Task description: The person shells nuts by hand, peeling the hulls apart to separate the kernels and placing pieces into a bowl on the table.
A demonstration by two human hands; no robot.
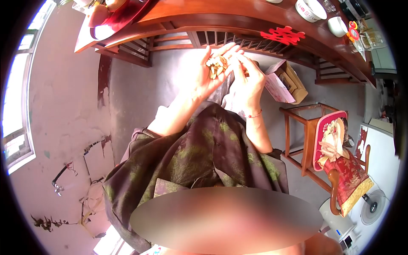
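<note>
My left hand [203, 75] is held palm up in front of my body, its thumb and fingers stretched around a small heap. In that palm lie several small yellow-brown and pale pieces [217, 66], which look like seeds or shelled nuts. Close beside it, my right hand [250, 80] has its fingers curled, the tips at the left hand's fingertips. A little of something yellow-brown [246, 73] shows inside the curled right fingers. Exactly what kind of pieces they are is too small to make out.
A long red-brown wooden table [182, 23] spans the front, with bowls [311, 10] and a red tray [127, 21] on it. An open cardboard box [300, 91] sits on the floor. To the right stands a wooden chair [312, 144] with a red cushion [346, 178]; a fan [373, 207] is behind.
</note>
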